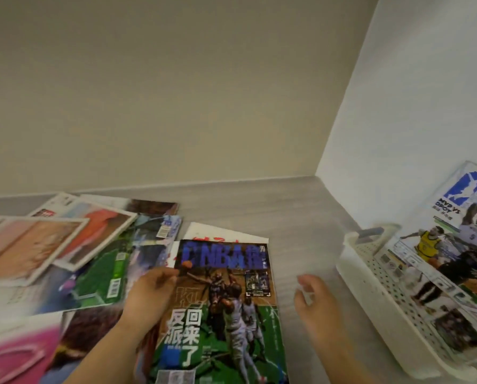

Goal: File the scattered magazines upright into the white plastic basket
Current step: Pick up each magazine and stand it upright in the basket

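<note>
A basketball magazine (pixel 226 306) with a blue title and green court cover lies flat on the grey floor in the middle. My left hand (pixel 151 292) grips its left edge, fingers curled at the cover. My right hand (pixel 312 297) hovers open just right of that magazine, holding nothing. The white plastic basket (pixel 370 289) with perforated walls stands at the right. One magazine (pixel 459 245) stands upright in it, leaning toward the wall.
Several scattered magazines (pixel 65 245) overlap on the floor at the left, some pink and orange, one green. A white sheet with red print (pixel 223 234) peeks out behind the basketball magazine. Beige wall ahead, white wall at right.
</note>
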The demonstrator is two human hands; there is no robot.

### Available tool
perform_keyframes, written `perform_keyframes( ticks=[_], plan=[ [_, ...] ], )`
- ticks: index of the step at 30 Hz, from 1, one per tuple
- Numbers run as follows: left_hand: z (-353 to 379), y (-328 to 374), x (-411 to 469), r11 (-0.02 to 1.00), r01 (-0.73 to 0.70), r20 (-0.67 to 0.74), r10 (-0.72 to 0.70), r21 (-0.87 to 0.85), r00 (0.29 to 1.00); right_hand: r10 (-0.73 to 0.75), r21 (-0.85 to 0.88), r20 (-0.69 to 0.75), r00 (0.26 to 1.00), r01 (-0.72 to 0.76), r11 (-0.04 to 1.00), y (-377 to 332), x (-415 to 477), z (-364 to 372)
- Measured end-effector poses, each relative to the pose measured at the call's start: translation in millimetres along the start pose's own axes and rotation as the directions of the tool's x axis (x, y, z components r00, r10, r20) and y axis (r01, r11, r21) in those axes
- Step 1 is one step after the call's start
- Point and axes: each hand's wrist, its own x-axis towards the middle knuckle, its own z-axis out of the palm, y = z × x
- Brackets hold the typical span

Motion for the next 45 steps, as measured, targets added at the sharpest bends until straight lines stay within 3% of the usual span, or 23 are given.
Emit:
perform_keyframes(
  ticks=[4,7,9,12,17,20,26,30,34,36,37,39,40,43,45],
  plan=[
    [-21.8,-37.6,-10.4,0.985,0.159,0.069,-0.163,0.065,0.984,-0.007,-0.075,0.207,0.978,0.023,0.997,-3.5,-11.9,54.5],
    [-25.6,-51.1,-13.1,0.979,0.191,0.094,-0.197,0.067,0.976,-0.037,-0.370,0.265,0.964,0.137,0.919,3.1,-22.1,78.7],
    [-25.1,-50.6,-11.7,0.966,0.254,0.143,-0.247,-0.038,0.958,-0.060,-0.443,0.265,0.962,0.177,0.879,6.5,-24.1,84.8],
    [-25.1,-39.1,-6.8,0.848,0.423,0.292,-0.337,-0.319,0.895,-0.049,-0.469,0.277,0.959,0.179,0.865,6.2,-25.8,87.7],
    [-26.9,-23.2,8.5,0.770,0.549,0.363,-0.435,-0.325,0.824,-0.048,-0.530,0.266,0.963,0.187,0.827,6.0,-27.6,88.1],
    [-25.6,-17.0,16.7,0.788,0.540,0.384,-0.420,-0.295,0.822,-0.040,-0.533,0.269,0.962,0.184,0.826,5.6,-28.2,86.4],
    [-12.3,-8.5,22.5,0.901,0.422,0.567,-0.297,-0.099,0.768,-0.042,-0.502,0.275,0.961,0.181,0.846,4.1,-29.5,84.6],
    [-9.2,-3.8,19.4,0.944,0.319,0.546,-0.223,-0.085,0.808,-0.041,-0.469,0.271,0.962,0.169,0.867,5.1,-29.8,83.8],
    [-15.7,3.2,9.4,0.963,0.198,0.528,-0.074,-0.181,0.846,-0.068,-0.363,0.261,0.963,0.163,0.918,4.7,-31.2,79.3],
    [-20.5,9.8,4.6,0.959,0.167,0.506,-0.028,-0.230,0.862,-0.051,-0.153,0.207,0.977,0.084,0.985,-1.6,-30.4,74.4],
    [-22.9,13.9,2.5,0.955,0.153,0.493,-0.008,-0.254,0.870,-0.017,0.032,0.183,0.983,0.011,0.999,-7.2,-28.7,69.9],
    [-27.5,23.8,-0.6,0.945,0.120,0.483,0.045,-0.305,0.874,0.023,0.378,0.145,0.989,-0.077,0.923,-19.4,-23.3,56.8],
    [-29.6,29.8,-1.9,0.941,0.095,0.484,0.079,-0.324,0.871,0.061,0.473,0.142,0.988,-0.122,0.873,-24.4,-19.4,49.0],
    [-35.3,49.5,-3.7,0.926,0.019,0.481,0.178,-0.377,0.859,0.192,0.639,0.234,0.953,-0.299,0.709,-28.3,-2.9,22.1],
    [-37.3,61.2,-2.6,0.925,-0.039,0.474,0.229,-0.377,0.850,0.176,0.713,0.282,0.943,-0.329,0.619,-29.1,3.6,0.3]
  ],
)
